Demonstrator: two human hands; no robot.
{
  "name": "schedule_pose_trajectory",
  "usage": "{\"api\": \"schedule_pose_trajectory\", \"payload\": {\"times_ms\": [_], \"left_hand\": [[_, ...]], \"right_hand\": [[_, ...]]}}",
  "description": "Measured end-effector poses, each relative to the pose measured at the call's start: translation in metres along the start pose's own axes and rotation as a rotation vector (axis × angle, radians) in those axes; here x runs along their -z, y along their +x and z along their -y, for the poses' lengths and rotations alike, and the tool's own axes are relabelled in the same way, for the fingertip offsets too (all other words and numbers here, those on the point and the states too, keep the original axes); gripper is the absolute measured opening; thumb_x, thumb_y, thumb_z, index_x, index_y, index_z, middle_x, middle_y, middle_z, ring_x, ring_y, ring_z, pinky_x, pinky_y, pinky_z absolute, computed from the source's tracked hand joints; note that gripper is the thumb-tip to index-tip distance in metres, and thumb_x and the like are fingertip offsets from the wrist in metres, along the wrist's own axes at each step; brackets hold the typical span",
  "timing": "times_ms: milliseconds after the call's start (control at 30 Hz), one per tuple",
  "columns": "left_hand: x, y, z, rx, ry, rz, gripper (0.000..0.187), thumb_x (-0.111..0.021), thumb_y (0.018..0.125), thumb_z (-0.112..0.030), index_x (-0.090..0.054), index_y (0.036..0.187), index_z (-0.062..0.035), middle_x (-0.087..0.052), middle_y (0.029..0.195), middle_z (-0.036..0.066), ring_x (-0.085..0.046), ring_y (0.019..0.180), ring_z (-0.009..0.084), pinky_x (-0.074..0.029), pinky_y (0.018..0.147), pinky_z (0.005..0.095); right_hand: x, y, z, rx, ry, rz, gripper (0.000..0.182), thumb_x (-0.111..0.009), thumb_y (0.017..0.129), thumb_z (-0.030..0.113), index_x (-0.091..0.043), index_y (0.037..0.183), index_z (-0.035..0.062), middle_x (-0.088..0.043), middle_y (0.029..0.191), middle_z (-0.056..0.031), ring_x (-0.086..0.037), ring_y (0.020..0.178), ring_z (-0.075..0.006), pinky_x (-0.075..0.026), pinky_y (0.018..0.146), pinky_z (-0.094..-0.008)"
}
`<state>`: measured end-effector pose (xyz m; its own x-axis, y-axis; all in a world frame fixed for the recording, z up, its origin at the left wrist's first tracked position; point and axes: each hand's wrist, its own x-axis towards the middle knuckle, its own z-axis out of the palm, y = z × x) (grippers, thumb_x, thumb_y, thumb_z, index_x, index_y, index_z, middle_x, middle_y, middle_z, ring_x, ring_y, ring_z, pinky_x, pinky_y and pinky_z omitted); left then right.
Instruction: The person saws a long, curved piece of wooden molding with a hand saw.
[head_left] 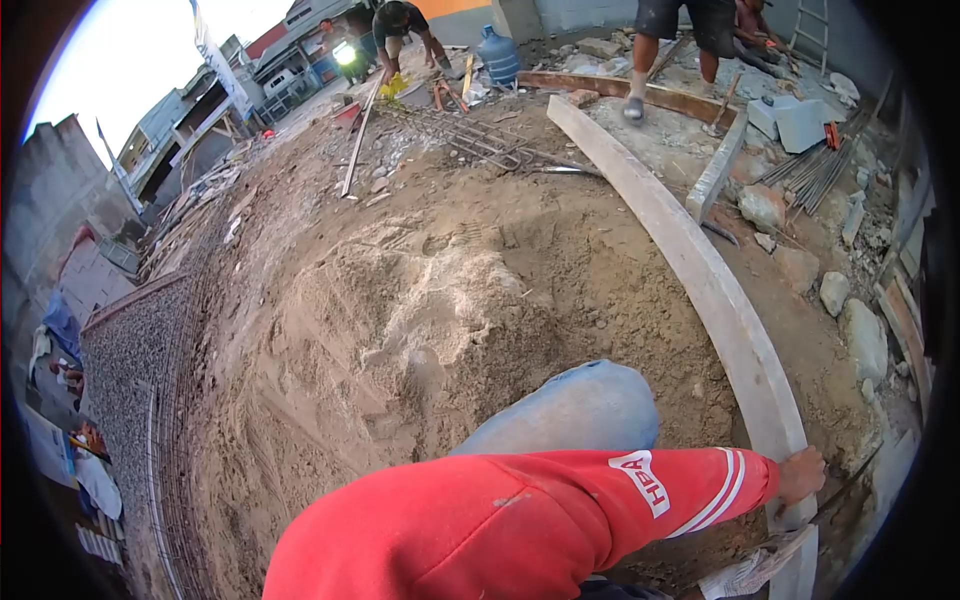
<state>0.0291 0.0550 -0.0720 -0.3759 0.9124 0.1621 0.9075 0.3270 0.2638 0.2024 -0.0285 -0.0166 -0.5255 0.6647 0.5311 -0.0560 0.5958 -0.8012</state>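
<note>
A red sleeve with white stripes crosses the bottom of the view to my left hand. That hand is closed over the near part of a long, pale grey beam, which looks curved in this wide lens. Its fingers are partly hidden. My bent knee in faded blue jeans is beside a mound of sand with a paler powdery patch on top. Just below the hand, a whitish, worn-looking object lies against the beam; I cannot make out what it is. My right hand is out of sight.
Wooden boards, rubble stones and thin metal rods lie at the right. Steel rebar and a blue water jug are farther back. One person bends there; another person's legs show near the boards. Gravel fills the left.
</note>
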Motion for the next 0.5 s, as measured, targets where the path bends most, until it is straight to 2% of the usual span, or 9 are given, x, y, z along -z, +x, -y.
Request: {"api": "schedule_pose_trajectory", "payload": {"times_ms": [67, 167, 233, 267, 300, 367, 433, 467, 500], "left_hand": [[0.000, -0.009, -0.001, -0.034, -0.033, -0.126, 0.071, -0.097, 0.033, -0.059, -0.081, 0.090, -0.0200, -0.074, 0.093, 0.006, -0.067, 0.104, 0.0290, -0.047, 0.092, 0.0440], [-0.008, -0.003, 0.001, -0.032, -0.013, -0.129, 0.070, -0.097, 0.031, -0.057, -0.081, 0.088, -0.0197, -0.073, 0.092, 0.006, -0.067, 0.103, 0.0289, -0.047, 0.092, 0.0439], [-0.011, -0.006, -0.001, -0.005, 0.019, -0.223, 0.069, -0.097, 0.033, -0.057, -0.081, 0.087, -0.0180, -0.073, 0.093, 0.007, -0.067, 0.103, 0.0299, -0.048, 0.092, 0.0441], [0.002, -0.009, -0.001, -0.015, 0.030, -0.105, 0.058, -0.096, 0.037, -0.050, -0.081, 0.081, -0.0161, -0.075, 0.086, 0.008, -0.070, 0.095, 0.0296, -0.052, 0.087, 0.0442], [0.012, -0.014, 0.000, -0.016, -0.030, -0.165, 0.049, -0.096, 0.036, -0.041, -0.081, 0.075, -0.0149, -0.076, 0.079, 0.010, -0.073, 0.087, 0.0293, -0.055, 0.081, 0.0450], [0.016, -0.013, 0.005, 0.012, -0.031, -0.051, 0.052, -0.095, 0.033, -0.036, -0.082, 0.081, -0.0197, -0.077, 0.083, 0.008, -0.074, 0.083, 0.0307, -0.057, 0.080, 0.0466], [0.028, -0.027, 0.009, -0.082, -0.128, -0.093, 0.055, -0.094, 0.042, -0.041, -0.082, 0.091, -0.0201, -0.078, 0.091, 0.011, -0.076, 0.087, 0.0326, -0.059, 0.082, 0.0470], [0.037, -0.025, 0.012, -0.114, -0.140, 0.000, 0.059, -0.095, 0.045, -0.044, -0.080, 0.096, -0.0210, -0.078, 0.093, 0.012, -0.076, 0.091, 0.0331, -0.059, 0.085, 0.0483], [0.052, -0.028, 0.010, -0.082, -0.075, 0.040, 0.063, -0.095, 0.047, -0.049, -0.079, 0.101, -0.0202, -0.078, 0.096, 0.012, -0.075, 0.096, 0.0335, -0.058, 0.087, 0.0496]], "right_hand": [[0.002, -0.002, -0.001, -0.009, -0.024, 0.006, 0.059, -0.051, 0.102, 0.025, -0.048, 0.152, -0.0062, -0.054, 0.154, -0.0200, -0.057, 0.135, -0.0283, -0.046, 0.112, -0.0381], [0.004, -0.008, -0.007, -0.006, -0.046, -0.008, 0.057, -0.051, 0.102, 0.021, -0.048, 0.152, -0.0059, -0.054, 0.153, -0.0195, -0.057, 0.136, -0.0274, -0.045, 0.113, -0.0378], [0.015, -0.019, -0.015, -0.021, -0.083, -0.015, 0.056, -0.052, 0.102, 0.018, -0.049, 0.152, -0.0057, -0.055, 0.153, -0.0192, -0.056, 0.137, -0.0269, -0.044, 0.113, -0.0376], [0.025, -0.026, -0.020, -0.033, -0.098, -0.024, 0.055, -0.052, 0.102, 0.017, -0.049, 0.152, -0.0056, -0.055, 0.153, -0.0190, -0.056, 0.137, -0.0266, -0.044, 0.113, -0.0375], [0.034, -0.037, -0.025, -0.046, -0.119, -0.035, 0.054, -0.052, 0.101, 0.015, -0.049, 0.152, -0.0055, -0.055, 0.153, -0.0188, -0.056, 0.137, -0.0263, -0.044, 0.114, -0.0375], [0.042, -0.051, -0.035, -0.078, -0.113, -0.067, 0.053, -0.053, 0.101, 0.012, -0.050, 0.151, -0.0054, -0.056, 0.152, -0.0185, -0.056, 0.138, -0.0258, -0.043, 0.114, -0.0373], [0.016, -0.033, -0.060, -0.109, 0.052, -0.156, 0.052, -0.053, 0.101, 0.010, -0.050, 0.151, -0.0052, -0.056, 0.152, -0.0182, -0.055, 0.138, -0.0252, -0.043, 0.115, -0.0371], [0.010, -0.019, -0.069, -0.140, 0.159, -0.213, 0.052, -0.053, 0.101, 0.008, -0.050, 0.151, -0.0051, -0.056, 0.152, -0.0180, -0.055, 0.139, -0.0249, -0.042, 0.115, -0.0370], [0.015, -0.020, -0.062, -0.259, 0.201, -0.263, 0.051, -0.053, 0.100, 0.009, -0.053, 0.150, -0.0030, -0.061, 0.146, -0.0161, -0.059, 0.133, -0.0246, -0.045, 0.112, -0.0360]]}}
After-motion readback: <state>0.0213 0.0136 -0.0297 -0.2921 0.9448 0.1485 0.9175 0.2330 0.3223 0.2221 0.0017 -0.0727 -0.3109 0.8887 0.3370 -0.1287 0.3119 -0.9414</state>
